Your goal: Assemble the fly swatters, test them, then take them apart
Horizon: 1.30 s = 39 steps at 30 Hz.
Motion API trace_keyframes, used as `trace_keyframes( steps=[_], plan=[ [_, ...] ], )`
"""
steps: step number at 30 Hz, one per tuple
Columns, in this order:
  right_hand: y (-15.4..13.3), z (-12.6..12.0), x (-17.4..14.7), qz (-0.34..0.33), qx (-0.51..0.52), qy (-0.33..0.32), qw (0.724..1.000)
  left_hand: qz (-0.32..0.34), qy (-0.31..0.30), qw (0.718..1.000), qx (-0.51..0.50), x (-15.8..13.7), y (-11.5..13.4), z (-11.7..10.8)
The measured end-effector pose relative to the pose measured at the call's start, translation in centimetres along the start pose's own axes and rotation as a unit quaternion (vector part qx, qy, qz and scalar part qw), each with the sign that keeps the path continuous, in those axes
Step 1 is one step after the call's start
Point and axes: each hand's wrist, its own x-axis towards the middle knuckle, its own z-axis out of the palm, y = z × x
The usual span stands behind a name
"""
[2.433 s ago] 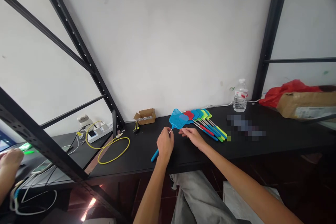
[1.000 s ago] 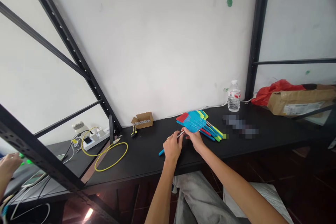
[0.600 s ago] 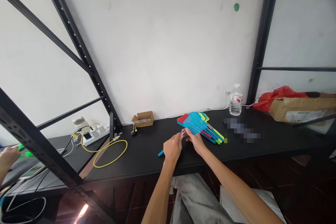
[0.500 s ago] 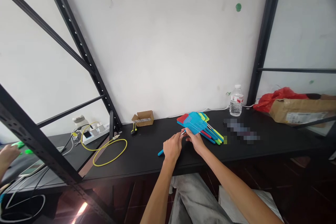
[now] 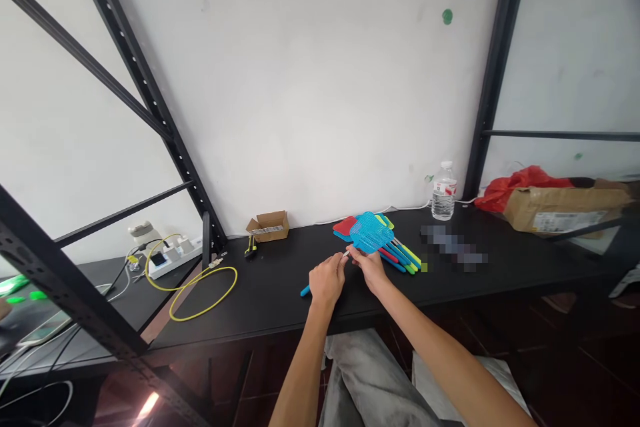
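Observation:
A blue fly swatter [image 5: 371, 232] with a mesh head is held between both my hands. My left hand [image 5: 327, 280] is closed round its shaft, with the blue handle end [image 5: 305, 291] sticking out below. My right hand [image 5: 367, 265] pinches the shaft just under the head. Behind and right of it lies a pile of fly swatters on the black table, with a red head [image 5: 343, 227] to the left and several coloured handles [image 5: 406, 257] fanned to the right.
A small open cardboard box [image 5: 268, 227] and a yellow-black cutter [image 5: 251, 248] stand at the back left. A yellow cable [image 5: 204, 317] loops near a power strip [image 5: 175, 259]. To the right are a water bottle [image 5: 443, 195], a blurred item [image 5: 453, 245] and a large carton [image 5: 560, 210].
My right hand has shifted slightly down toward my left hand, near the swatter's shaft. The view has turned a little to the right. The other person's hand at far left is mostly out of view.

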Motion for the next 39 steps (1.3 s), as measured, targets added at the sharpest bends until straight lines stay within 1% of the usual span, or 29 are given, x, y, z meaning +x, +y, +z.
trace_keyframes(
  steps=[3, 6, 8, 12, 16, 19, 23, 27, 31, 33, 36, 39],
  plan=[
    [0.1, -0.1, 0.1, -0.002, 0.000, 0.010, 1.000, 0.000, 0.004, 1.000, 0.003, -0.1, -0.4, -0.1],
    [0.1, -0.1, 0.2, 0.000, 0.002, 0.026, 1.000, 0.003, -0.009, 1.000, 0.014, -0.3, -1.0, -0.7],
    [0.0, -0.1, 0.3, 0.002, 0.008, 0.045, 0.999, 0.001, -0.025, 0.999, 0.023, -0.6, -1.6, -1.4],
    [-0.2, -0.1, 0.3, -0.001, -0.005, 0.041, 0.999, 0.009, -0.051, 0.998, 0.034, -1.0, -3.1, -3.1],
    [-0.2, 0.0, 0.3, 0.000, 0.012, 0.063, 0.998, -0.009, -0.077, 0.996, 0.047, -1.6, -4.6, -4.2],
    [-0.3, 0.1, 0.2, -0.002, 0.004, 0.044, 0.999, -0.011, -0.082, 0.995, 0.052, -2.0, -5.4, -4.4],
    [-0.5, 0.2, 0.0, -0.005, 0.007, 0.038, 0.999, 0.019, -0.060, 0.996, 0.058, -2.2, -6.0, -4.0],
    [-0.6, 0.3, -0.1, -0.004, 0.011, 0.012, 1.000, 0.036, -0.022, 0.998, 0.057, -2.3, -6.1, -3.6],
    [-0.4, 0.3, -0.1, 0.001, 0.006, -0.009, 1.000, 0.045, 0.010, 0.998, 0.037, -2.3, -5.4, -3.2],
    [-0.4, 0.3, 0.0, 0.001, 0.016, -0.002, 1.000, 0.052, 0.009, 0.998, 0.036, -2.2, -4.8, -3.0],
    [-0.4, 0.1, 0.3, 0.006, 0.045, 0.026, 0.999, 0.052, 0.001, 0.998, 0.047, -1.9, -4.0, -2.8],
    [-0.4, 0.1, 0.4, 0.010, 0.057, 0.034, 0.998, 0.046, -0.009, 0.997, 0.053, -1.7, -3.7, -3.1]
  ],
)
